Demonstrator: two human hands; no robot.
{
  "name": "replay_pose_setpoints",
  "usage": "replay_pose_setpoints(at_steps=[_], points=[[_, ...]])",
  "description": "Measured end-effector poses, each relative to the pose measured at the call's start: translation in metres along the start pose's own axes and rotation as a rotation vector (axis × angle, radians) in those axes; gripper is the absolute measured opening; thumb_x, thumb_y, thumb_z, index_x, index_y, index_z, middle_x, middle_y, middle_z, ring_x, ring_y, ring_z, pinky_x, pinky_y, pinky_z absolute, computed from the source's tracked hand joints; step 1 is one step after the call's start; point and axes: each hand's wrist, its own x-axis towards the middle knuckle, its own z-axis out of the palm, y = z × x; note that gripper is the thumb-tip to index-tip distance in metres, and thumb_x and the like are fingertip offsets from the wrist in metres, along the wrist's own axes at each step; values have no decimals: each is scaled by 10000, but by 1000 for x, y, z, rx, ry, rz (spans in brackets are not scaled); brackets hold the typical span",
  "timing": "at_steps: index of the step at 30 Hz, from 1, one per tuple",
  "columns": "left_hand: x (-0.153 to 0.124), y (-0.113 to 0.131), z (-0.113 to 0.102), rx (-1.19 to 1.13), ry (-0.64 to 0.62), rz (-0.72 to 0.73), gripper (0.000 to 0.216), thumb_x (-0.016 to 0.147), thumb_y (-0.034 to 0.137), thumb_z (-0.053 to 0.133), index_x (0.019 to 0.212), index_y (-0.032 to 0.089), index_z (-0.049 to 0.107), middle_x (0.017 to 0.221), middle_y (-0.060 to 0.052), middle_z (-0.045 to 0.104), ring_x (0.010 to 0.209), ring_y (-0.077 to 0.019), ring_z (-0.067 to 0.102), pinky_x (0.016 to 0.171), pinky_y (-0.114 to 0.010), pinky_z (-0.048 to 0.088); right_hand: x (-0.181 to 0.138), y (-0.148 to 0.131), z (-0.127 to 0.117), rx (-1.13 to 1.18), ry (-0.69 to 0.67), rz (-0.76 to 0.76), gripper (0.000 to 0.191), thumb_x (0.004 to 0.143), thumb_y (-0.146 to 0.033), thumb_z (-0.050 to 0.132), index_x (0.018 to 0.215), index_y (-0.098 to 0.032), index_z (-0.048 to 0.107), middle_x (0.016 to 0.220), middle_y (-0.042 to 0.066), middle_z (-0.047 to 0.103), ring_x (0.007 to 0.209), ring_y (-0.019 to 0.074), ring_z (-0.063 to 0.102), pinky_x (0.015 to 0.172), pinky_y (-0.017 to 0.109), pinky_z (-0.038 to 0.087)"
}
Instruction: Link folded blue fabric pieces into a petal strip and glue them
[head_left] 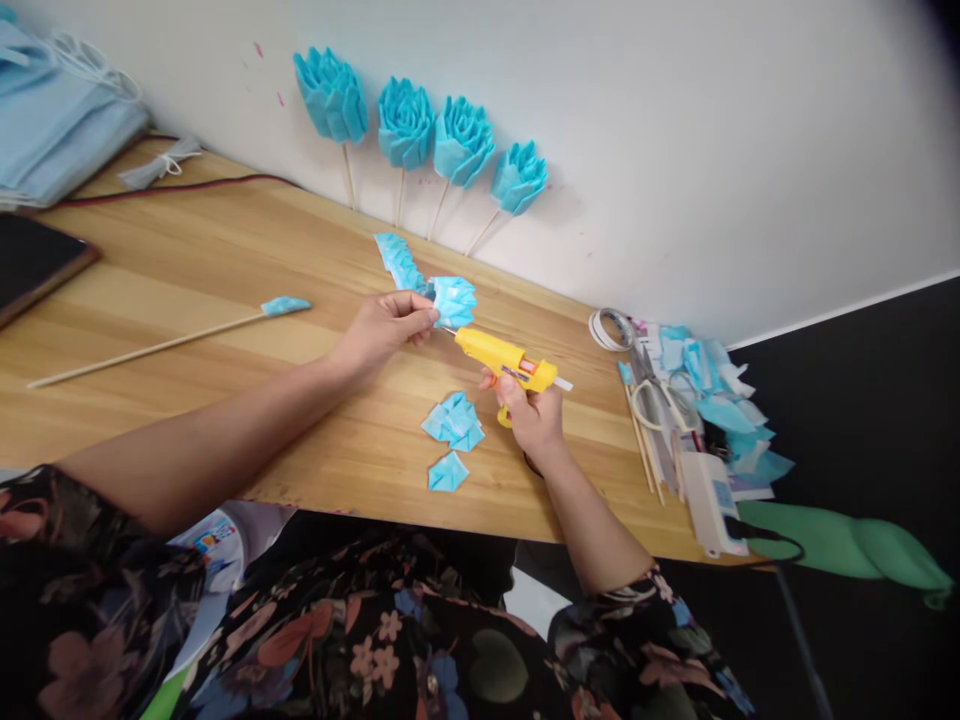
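Note:
My left hand (pixel 397 322) pinches a blue folded petal piece (pixel 454 300) above the wooden table. My right hand (pixel 529 405) is wrapped around a yellow glue gun (pixel 499 355), its nozzle pointing left at the petal piece, close to my left fingertips; I cannot tell whether it touches. Just behind my left hand lies a strip of overlapping blue petals (pixel 400 262). Nearer to me, a small cluster of folded petals (pixel 454 421) and a single petal (pixel 448 472) rest on the wood. To the left lies a stick (pixel 150 347) with a blue bud at its tip.
Several blue flowers on sticks (pixel 406 125) lean against the white wall. On the right are tape rolls (pixel 611 329), scissors (pixel 660 400), blue scraps (pixel 739 400) and a white power strip (pixel 711 500). Blue sheets (pixel 60 120) and a dark flat object (pixel 37 265) occupy the left.

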Motion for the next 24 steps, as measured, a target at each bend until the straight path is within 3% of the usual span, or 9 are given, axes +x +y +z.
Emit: replay_pose_setpoints(at_steps=[14, 24], points=[[-1, -1, -1, -26, -26, -8, 113, 753, 208, 778, 698, 164, 690, 606, 18, 635, 544, -81, 539, 594, -225, 449, -1, -2, -1, -59, 29, -26, 362, 902, -491, 598, 763, -201, 765, 692, 29, 714, 562, 135, 587, 558, 290, 480], [-3, 4, 1, -61, -4, -34, 146, 749, 196, 787, 667, 157, 673, 597, 8, 629, 551, -83, 546, 594, -219, 453, -1, 1, -2, -51, 58, -6, 339, 898, -480, 609, 771, -206, 762, 832, 61, 791, 628, 154, 654, 552, 286, 500]])
